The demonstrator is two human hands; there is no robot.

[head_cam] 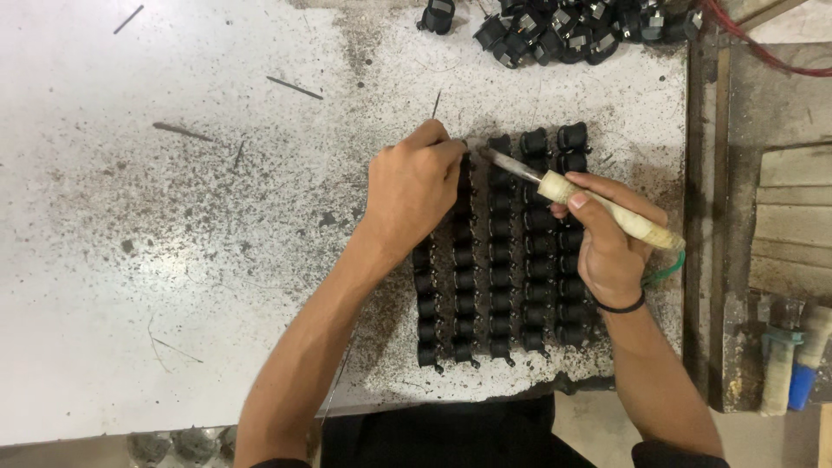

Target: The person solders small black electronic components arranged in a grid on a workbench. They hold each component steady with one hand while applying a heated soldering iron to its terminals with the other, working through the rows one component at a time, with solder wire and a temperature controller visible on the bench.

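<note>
Black parts (500, 251) lie in five columns at centre frame, their long axis running up and down the picture. At the top of the second column, the left hand (414, 192) pinches something thin, perhaps solder wire, against a part, fingers closed tight. From the right, the right hand (612, 247) grips a soldering iron (579, 198) slanting up-left, its tip beside the left fingertips; more parts are piled (563, 26) at upper right.

Single head-worn view, looking steeply down, close over a speckled white table (173, 260), its near edge at bottom
</note>
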